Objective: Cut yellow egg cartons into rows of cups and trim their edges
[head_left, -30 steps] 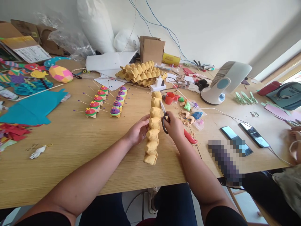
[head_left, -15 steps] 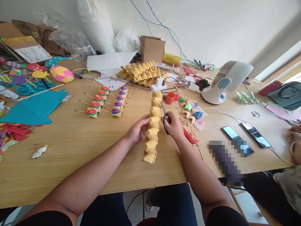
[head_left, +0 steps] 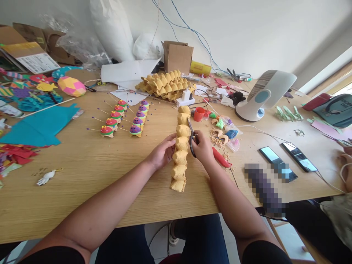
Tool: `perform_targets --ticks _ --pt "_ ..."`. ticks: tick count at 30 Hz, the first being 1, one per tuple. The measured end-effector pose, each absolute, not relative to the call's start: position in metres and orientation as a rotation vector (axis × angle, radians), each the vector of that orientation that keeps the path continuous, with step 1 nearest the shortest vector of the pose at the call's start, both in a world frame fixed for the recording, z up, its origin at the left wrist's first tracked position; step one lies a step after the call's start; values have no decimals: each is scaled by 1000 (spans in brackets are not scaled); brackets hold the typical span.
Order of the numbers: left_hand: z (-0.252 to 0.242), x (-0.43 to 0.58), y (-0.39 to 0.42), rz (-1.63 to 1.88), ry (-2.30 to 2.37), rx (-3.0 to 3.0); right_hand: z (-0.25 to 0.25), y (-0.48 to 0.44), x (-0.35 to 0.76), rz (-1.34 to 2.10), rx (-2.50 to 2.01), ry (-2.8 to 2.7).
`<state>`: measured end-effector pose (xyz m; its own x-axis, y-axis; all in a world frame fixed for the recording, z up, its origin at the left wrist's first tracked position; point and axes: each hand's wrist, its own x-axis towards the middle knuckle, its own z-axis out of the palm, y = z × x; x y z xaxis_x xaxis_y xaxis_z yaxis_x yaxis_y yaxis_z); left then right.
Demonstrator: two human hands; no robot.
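A long yellow strip of egg-carton cups lies lengthwise on the wooden table in front of me. My left hand grips the strip's left side near its middle, fingers curled round it. My right hand is closed on the handles of black scissors, whose blades lie along the strip's right edge, pointing away from me.
Painted cup figures with pins stand to the left, a stack of egg cartons behind, a red cup and scraps to the right. A white fan, two phones and another person's hand are at the right.
The strip has shifted slightly towards me and to the right. My right hand with the scissors has edged forward along the strip's right side; the left hand keeps its hold.
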<state>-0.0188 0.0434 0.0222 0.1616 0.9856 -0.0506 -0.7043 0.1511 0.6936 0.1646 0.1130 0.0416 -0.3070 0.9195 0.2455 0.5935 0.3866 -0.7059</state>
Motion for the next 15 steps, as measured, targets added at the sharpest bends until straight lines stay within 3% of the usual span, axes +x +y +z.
perform_targets --ticks 15 --pt "23 -19 43 1337 528 583 48 111 165 636 -1312 -1983"
